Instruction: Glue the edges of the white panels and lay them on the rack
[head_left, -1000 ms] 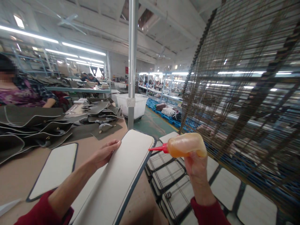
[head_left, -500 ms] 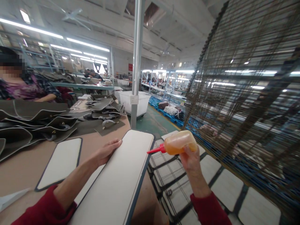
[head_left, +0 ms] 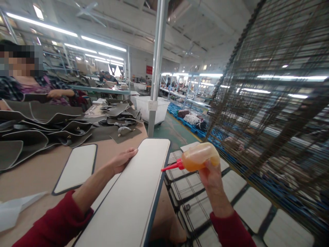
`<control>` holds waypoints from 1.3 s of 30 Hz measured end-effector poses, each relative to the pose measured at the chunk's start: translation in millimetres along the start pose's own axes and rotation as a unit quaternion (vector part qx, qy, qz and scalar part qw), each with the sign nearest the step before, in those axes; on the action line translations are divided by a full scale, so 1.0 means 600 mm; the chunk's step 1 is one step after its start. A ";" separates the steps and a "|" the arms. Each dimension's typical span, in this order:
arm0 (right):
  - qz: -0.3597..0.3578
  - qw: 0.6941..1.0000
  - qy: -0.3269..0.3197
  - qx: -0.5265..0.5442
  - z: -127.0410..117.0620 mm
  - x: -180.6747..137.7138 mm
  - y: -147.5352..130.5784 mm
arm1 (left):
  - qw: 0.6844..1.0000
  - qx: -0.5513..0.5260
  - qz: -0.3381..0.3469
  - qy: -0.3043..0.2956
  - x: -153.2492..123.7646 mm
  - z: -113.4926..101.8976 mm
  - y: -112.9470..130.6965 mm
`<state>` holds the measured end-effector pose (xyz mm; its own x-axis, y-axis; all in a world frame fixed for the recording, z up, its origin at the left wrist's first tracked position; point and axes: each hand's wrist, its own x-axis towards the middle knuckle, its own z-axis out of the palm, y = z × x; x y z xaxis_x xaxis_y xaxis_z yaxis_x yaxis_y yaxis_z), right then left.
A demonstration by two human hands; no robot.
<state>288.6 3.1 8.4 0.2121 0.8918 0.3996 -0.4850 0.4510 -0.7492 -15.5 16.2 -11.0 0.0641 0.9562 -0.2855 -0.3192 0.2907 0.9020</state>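
Observation:
A long white panel point(head_left: 131, 192) with rounded corners and a dark edge slants up from the bottom of the view. My left hand point(head_left: 125, 160) grips its left edge near the far end, fingers closed on it. My right hand point(head_left: 212, 176) is wrapped round a clear squeeze bottle point(head_left: 200, 157) of amber liquid, held on its side. The bottle's red pointed nozzle point(head_left: 171, 166) reaches left, its tip at the panel's right edge. Part of another white panel shows beneath the left forearm.
A smaller dark-edged white panel point(head_left: 76, 168) lies on the brown table point(head_left: 102, 151), with white paper point(head_left: 17, 209) nearby. Grey-brown pieces point(head_left: 46, 120) are piled at left before a seated person point(head_left: 33, 85). At right stands a wire rack point(head_left: 272, 85) with white panels on its lower grid.
The camera view has turned slightly left. The nozzle tip has moved a little nearer along the panel's right edge. The seated person's hand is now raised, holding a dark piece.

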 end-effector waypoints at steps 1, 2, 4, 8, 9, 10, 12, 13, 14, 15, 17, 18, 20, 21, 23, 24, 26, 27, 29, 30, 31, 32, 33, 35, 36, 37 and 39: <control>0.004 1.000 -0.005 0.002 0.003 -0.002 -0.002 | 1.000 -0.001 0.001 0.000 0.002 -0.002 -0.001; 0.008 1.000 -0.010 0.004 0.006 -0.004 -0.004 | 1.000 -0.003 0.001 0.001 0.004 -0.004 -0.002; 0.013 1.000 -0.016 0.011 0.011 -0.007 -0.007 | 1.000 -0.009 0.001 -0.001 0.010 -0.009 -0.002; 0.021 0.999 -0.024 0.017 0.018 -0.014 -0.014 | 1.000 -0.020 0.002 -0.011 0.017 -0.016 0.002; 0.023 0.999 -0.026 0.017 0.020 -0.016 -0.015 | 1.000 -0.019 0.000 -0.011 0.017 -0.015 0.004; 0.024 0.999 -0.026 0.016 0.021 -0.017 -0.016 | 1.000 -0.019 -0.004 -0.011 0.018 -0.015 0.006; 0.024 0.999 -0.022 0.017 0.022 -0.021 -0.018 | 1.000 -0.018 -0.008 -0.009 0.017 -0.012 0.010; 0.023 0.999 -0.020 0.018 0.023 -0.023 -0.019 | 1.000 -0.018 -0.008 -0.009 0.017 -0.010 0.012; 0.022 0.999 -0.019 0.018 0.023 -0.024 -0.020 | 1.000 -0.018 -0.007 -0.008 0.017 -0.009 0.015; 0.022 0.999 -0.021 0.017 0.024 -0.026 -0.022 | 1.000 -0.019 -0.005 -0.008 0.018 -0.008 0.017; 0.024 0.999 -0.032 0.010 0.023 -0.029 -0.025 | 1.000 -0.023 -0.003 -0.007 0.020 -0.006 0.021; 0.026 0.999 -0.039 0.005 0.023 -0.030 -0.026 | 1.000 -0.026 -0.003 -0.006 0.021 -0.006 0.022; 0.029 0.998 -0.053 -0.001 0.022 -0.033 -0.029 | 1.000 -0.030 -0.001 -0.002 0.024 -0.006 0.026; 0.028 0.998 -0.057 -0.002 0.021 -0.034 -0.030 | 1.000 -0.030 0.001 -0.003 0.026 -0.007 0.027; 0.026 0.998 -0.064 -0.002 0.020 -0.037 -0.032 | 1.000 -0.026 0.008 -0.010 0.027 -0.008 0.031; 0.027 0.997 -0.066 -0.001 0.020 -0.038 -0.033 | 1.000 -0.023 0.010 -0.016 0.027 -0.008 0.034; 0.034 0.997 -0.068 0.005 0.019 -0.041 -0.034 | 1.000 -0.016 0.012 -0.022 0.027 -0.006 0.039; 0.039 0.997 -0.067 0.008 0.019 -0.042 -0.034 | 1.000 -0.015 0.010 -0.019 0.027 -0.005 0.041; 0.045 0.997 -0.061 0.014 0.016 -0.043 -0.034 | 1.000 -0.018 0.007 -0.004 0.026 -0.002 0.045; 0.046 0.997 -0.058 0.015 0.014 -0.044 -0.033 | 1.000 -0.022 0.007 0.004 0.026 0.000 0.046; 0.047 0.997 -0.057 0.014 0.011 -0.044 -0.032 | 1.000 -0.026 0.006 0.011 0.026 0.002 0.047; 0.047 0.997 -0.057 0.011 0.008 -0.045 -0.030 | 0.999 -0.029 0.005 0.014 0.026 0.004 0.048; 0.047 0.997 -0.057 0.007 0.004 -0.045 -0.029 | 0.999 -0.031 0.004 0.016 0.025 0.005 0.049; 0.050 0.997 -0.058 0.000 -0.003 -0.045 -0.025 | 0.999 -0.029 -0.001 0.017 0.024 0.006 0.051; 0.053 0.997 -0.059 -0.001 -0.006 -0.046 -0.023 | 0.999 -0.027 -0.001 0.020 0.024 0.006 0.051; 0.056 0.997 -0.061 -0.002 -0.009 -0.047 -0.022 | 0.999 -0.026 -0.002 0.024 0.023 0.005 0.052; 0.063 0.996 -0.062 0.001 -0.010 -0.049 -0.021 | 0.999 -0.026 -0.003 0.031 0.024 0.002 0.052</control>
<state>293.8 -28.5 3.2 0.0425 0.9299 0.3653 -0.5035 0.3357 -0.7961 -23.5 39.2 13.5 0.0085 0.9501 -0.3119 -0.3682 0.2930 0.8824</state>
